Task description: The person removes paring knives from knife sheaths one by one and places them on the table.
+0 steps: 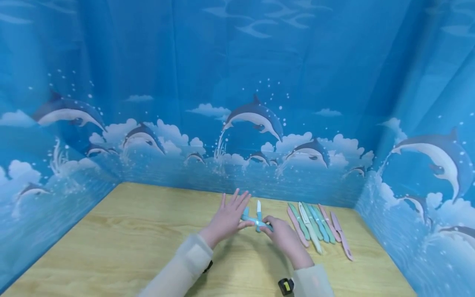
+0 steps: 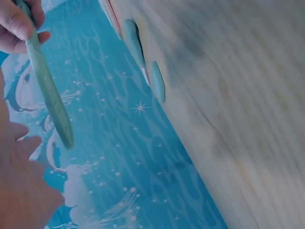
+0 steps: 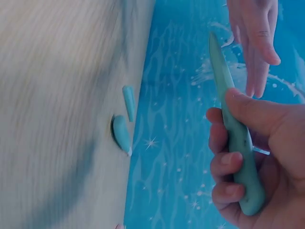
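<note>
My right hand (image 3: 267, 143) grips a blue-green knife (image 3: 245, 167) by its handle, with the fingers curled round it and the thumb along its top. The blade part is the same colour as the handle; whether a sheath covers it I cannot tell. My left hand (image 1: 228, 216) has its fingers straight and spread beside the knife's tip, apart from it in the right wrist view. On the table beyond lie a small knife (image 1: 259, 215) with a blue handle and pale blade, and a short blue sheath-like piece (image 3: 128, 103).
Several pink, green, blue and whitish knives (image 1: 313, 227) lie side by side on the wooden table (image 1: 130, 239) to the right. A pink knife (image 1: 342, 237) lies at the row's right end. Dolphin-printed blue curtains (image 1: 185, 82) stand round the table's back and sides.
</note>
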A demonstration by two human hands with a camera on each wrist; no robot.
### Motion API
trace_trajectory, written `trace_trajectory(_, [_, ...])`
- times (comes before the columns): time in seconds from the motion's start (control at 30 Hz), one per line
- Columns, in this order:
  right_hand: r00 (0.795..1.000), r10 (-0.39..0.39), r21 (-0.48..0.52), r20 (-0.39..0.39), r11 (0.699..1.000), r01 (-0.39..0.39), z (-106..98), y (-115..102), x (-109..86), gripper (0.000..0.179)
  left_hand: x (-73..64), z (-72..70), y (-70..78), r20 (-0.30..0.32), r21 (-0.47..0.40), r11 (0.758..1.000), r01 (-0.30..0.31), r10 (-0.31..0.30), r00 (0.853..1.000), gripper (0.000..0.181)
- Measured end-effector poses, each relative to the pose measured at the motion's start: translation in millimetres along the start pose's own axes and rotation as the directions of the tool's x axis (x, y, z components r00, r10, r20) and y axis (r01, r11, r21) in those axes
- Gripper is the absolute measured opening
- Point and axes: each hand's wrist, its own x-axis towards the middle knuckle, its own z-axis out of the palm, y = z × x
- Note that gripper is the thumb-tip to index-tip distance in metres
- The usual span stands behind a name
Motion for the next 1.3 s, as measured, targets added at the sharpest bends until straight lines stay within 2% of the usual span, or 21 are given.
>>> trace_trajectory(0.2, [0.995,-0.081,-0.029,-0.059,0.996,0.080,4,-11,-6.7,0.021,-18.3,-1.9,6.8,0.046,0.044,0.999,-0.028,0.026,0.999,0.081])
trace_trajectory(0.4, [0.991,-0.133,-0.029,-0.025,0.991,0.133,6,-21,-15.0,0.024,-33.5,-3.7,14.0,0.079,0.060,0.997,-0.049,0.044,0.996,0.072])
trace_trajectory(0.57, [0.984,-0.177,-0.054,-0.012,0.983,0.177,3,-28,-19.1,0.021,-41.4,-1.7,18.5,0.045,0.103,0.992,-0.076,0.072,0.996,0.064])
trace_trajectory(0.93, [0.974,-0.226,-0.088,-0.032,0.971,0.222,0,-31,-24.8,0.017,-51.7,-0.7,23.3,-0.022,0.181,0.979,-0.093,0.098,0.995,0.050])
trace_trajectory(1.1, [0.970,-0.243,-0.092,-0.029,0.967,0.239,0,-33,-26.6,0.017,-56.6,-2.0,23.1,-0.034,0.160,0.982,-0.103,0.109,0.993,0.044])
trace_trajectory(1.3, [0.966,-0.259,-0.059,-0.019,0.964,0.258,0,-30,-25.0,0.021,-59.3,-0.6,20.1,-0.072,0.104,0.982,-0.156,0.164,0.984,0.032])
